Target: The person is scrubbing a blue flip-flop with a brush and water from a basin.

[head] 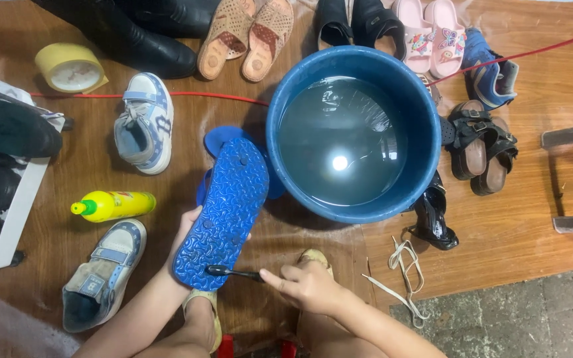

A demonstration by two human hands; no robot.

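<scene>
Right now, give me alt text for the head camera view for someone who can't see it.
The left hand holds a blue rubber flip-flop sole-up while the right hand presses a small dark brush to its heel, beside a round blue plastic basin of water, with shoes scattered around.

Place: a home floor corner used for washing shoes.
Floor: brown wood-pattern sheet (532, 232) laid over grey stone paving (532, 311).
Wash gear: blue basin (426, 132) full of water, yellow squeeze bottle (111, 205).
Footwear: many pairs spread around the basin, among them black boots (140, 33), tan sandals (247, 33), pink slippers (432, 33), small blue-and-white sneakers (144, 122).
Other: roll of yellow tape (71, 66), loose white laces (402, 278).
</scene>
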